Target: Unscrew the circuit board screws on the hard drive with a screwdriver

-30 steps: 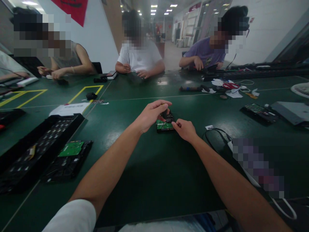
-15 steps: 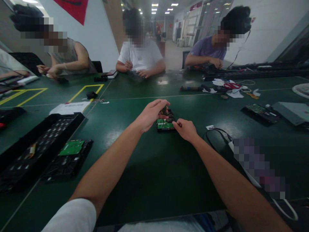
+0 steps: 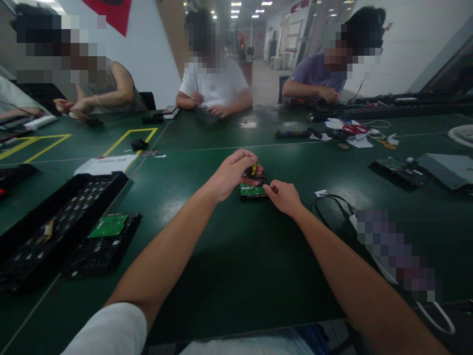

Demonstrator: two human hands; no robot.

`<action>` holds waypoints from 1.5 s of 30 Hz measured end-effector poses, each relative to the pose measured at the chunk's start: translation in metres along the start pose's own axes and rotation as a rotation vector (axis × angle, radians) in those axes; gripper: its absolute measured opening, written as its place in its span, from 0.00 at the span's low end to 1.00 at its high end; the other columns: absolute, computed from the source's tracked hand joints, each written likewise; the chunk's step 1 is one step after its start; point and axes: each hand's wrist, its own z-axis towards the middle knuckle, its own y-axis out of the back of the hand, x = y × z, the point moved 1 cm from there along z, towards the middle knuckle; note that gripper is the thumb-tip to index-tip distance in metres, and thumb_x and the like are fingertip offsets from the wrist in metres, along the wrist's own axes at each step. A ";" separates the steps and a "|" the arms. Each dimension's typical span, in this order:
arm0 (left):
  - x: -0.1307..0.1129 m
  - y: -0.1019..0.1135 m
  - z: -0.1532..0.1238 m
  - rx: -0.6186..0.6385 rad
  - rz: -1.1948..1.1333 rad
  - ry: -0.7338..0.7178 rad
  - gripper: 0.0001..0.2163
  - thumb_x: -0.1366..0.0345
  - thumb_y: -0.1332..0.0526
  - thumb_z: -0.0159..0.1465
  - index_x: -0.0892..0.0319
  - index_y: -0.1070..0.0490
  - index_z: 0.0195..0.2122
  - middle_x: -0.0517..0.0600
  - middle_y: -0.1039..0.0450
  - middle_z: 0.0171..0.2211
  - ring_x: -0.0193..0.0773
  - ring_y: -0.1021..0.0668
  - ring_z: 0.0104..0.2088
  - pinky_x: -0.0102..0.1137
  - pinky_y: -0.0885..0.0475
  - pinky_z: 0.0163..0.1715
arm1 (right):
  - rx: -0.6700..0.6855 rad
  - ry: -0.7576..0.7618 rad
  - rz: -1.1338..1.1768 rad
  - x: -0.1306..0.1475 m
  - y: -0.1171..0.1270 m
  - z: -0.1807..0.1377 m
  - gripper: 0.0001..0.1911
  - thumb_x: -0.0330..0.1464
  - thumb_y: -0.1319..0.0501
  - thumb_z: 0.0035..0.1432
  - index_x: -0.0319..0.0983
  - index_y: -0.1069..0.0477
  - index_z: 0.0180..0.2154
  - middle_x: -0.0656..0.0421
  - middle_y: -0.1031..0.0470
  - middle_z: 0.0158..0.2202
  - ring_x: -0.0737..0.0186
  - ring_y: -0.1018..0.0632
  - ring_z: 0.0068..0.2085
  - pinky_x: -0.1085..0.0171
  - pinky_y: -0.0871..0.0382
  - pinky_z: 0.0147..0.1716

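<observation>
A hard drive [image 3: 252,191] lies circuit-board side up, green board showing, on the dark green table [image 3: 236,256] ahead of me. My left hand [image 3: 232,173] curls over its far left part, fingers closed around a small tool with a yellow tip [image 3: 253,169] that stands on the drive. My right hand [image 3: 284,196] rests at the drive's right edge, fingers pinched against it.
A second drive with a green board [image 3: 107,231] and a long black tray [image 3: 55,224] lie at left. A black cable [image 3: 330,209] curls at right. Other drives, tools and papers sit further back, where three people work at the table's far side.
My left hand's fingers have curled in tighter over the drive and the yellow tip now shows between them. My right hand has stayed at the drive's right edge.
</observation>
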 end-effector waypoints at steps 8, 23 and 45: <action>-0.002 0.002 0.001 -0.027 0.030 -0.083 0.08 0.63 0.39 0.66 0.61 0.22 0.38 0.55 0.26 0.41 0.42 0.23 0.44 0.35 0.18 0.36 | 0.025 -0.024 -0.010 0.004 0.003 -0.001 0.21 0.46 0.43 0.71 0.42 0.31 0.29 0.60 0.25 0.27 0.62 0.29 0.29 0.62 0.48 0.29; 0.002 0.005 0.001 -0.023 0.151 -0.162 0.09 0.58 0.33 0.65 0.58 0.21 0.39 0.51 0.25 0.41 0.36 0.24 0.40 0.27 0.23 0.33 | 0.022 -0.014 -0.007 0.003 0.002 -0.002 0.21 0.46 0.43 0.71 0.42 0.30 0.29 0.59 0.25 0.27 0.61 0.29 0.29 0.62 0.47 0.29; -0.001 0.005 0.001 -0.008 0.042 -0.055 0.08 0.62 0.39 0.66 0.59 0.23 0.40 0.54 0.25 0.39 0.42 0.23 0.43 0.33 0.20 0.33 | 0.018 -0.008 -0.007 0.000 0.000 -0.001 0.21 0.47 0.43 0.71 0.42 0.30 0.29 0.60 0.26 0.27 0.62 0.30 0.29 0.62 0.47 0.29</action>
